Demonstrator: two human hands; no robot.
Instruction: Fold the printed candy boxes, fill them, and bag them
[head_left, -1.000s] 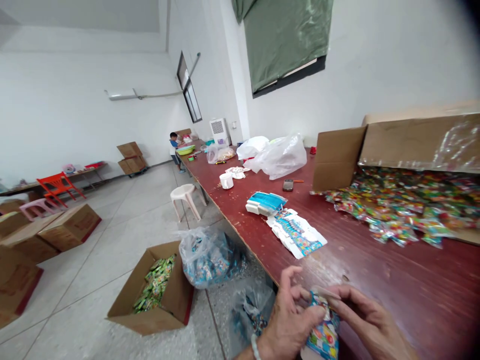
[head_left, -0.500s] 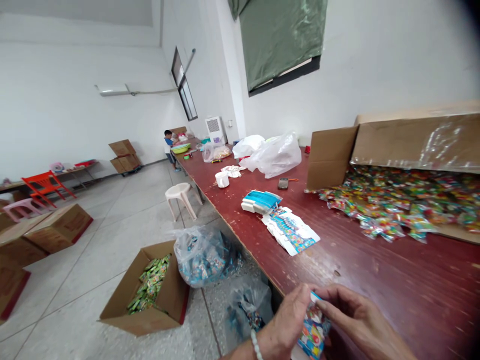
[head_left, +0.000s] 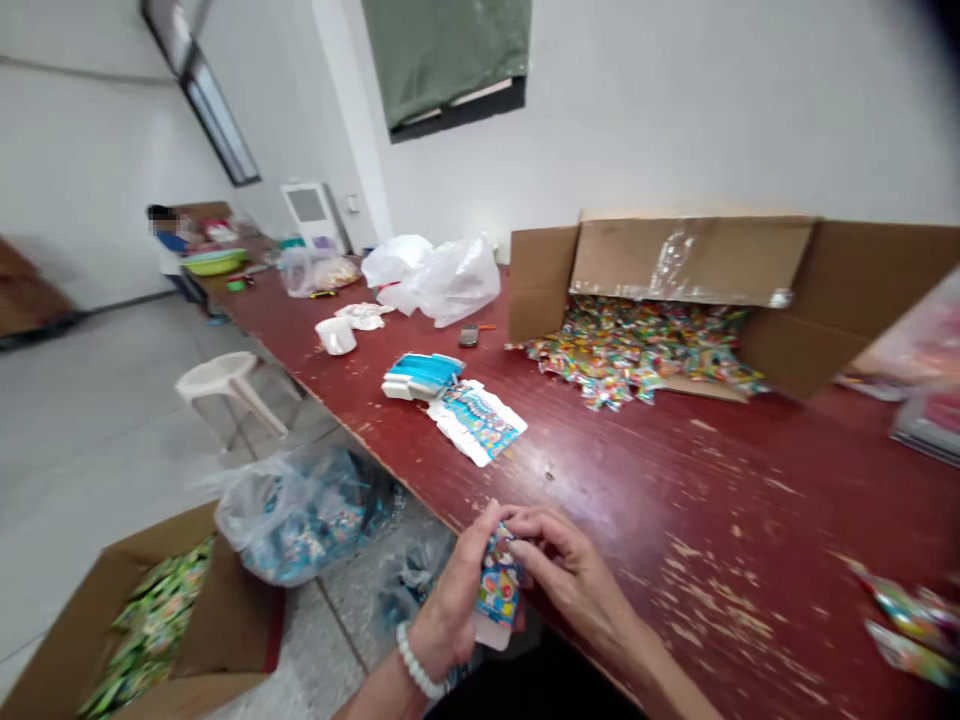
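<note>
Between my hands, at the table's near edge, is a small printed carton (head_left: 498,590), blue with colourful pictures and a white flap hanging at its lower end. My left hand (head_left: 455,590), with a beaded bracelet at the wrist, grips its left side. My right hand (head_left: 559,560) closes on the upper right side, thumb over the printed face. Beyond them on the table lie flat printed cartons (head_left: 484,422) fanned out, beside a stack of blue and white cartons (head_left: 424,376). Wrapped candies (head_left: 637,345) spill from a large cardboard box lying open on its side.
The red table (head_left: 600,480) carries a white cup (head_left: 335,336), a phone (head_left: 469,335), plastic bags (head_left: 450,280) and loose candies (head_left: 911,625). On the floor stand a box of green packets (head_left: 161,610), a bag of blue packets (head_left: 300,530) and a stool (head_left: 221,375). A person (head_left: 171,250) is far left.
My view has swung to the right, so the candy box shows more fully and the table things sit further left. Both hands still hold the printed carton.
</note>
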